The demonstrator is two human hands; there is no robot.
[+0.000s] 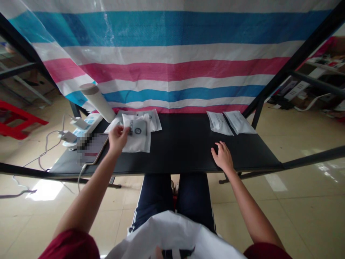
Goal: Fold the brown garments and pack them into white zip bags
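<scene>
At the left of the black table [178, 151], my left hand [118, 138] pinches the left edge of a frosted plastic pouch [138, 138] with dark print and a round logo. Similar pouches [153, 120] lie behind and partly beneath it. Toward the right, my right hand [223, 156] rests on the tabletop with its fingers apart and nothing in them. Beyond it lie two more pouches, one slightly tilted [219, 123] and one nearer the right edge [239, 121], with a narrow gap between them.
A phone [94, 147] with a cable lies left of my left hand. Behind it are a power strip [90, 126] with plugged-in chargers and a pale bottle [98, 102]. A striped sheet [172, 68] hangs along the back, between black frame posts. A red stool [18, 118] stands left.
</scene>
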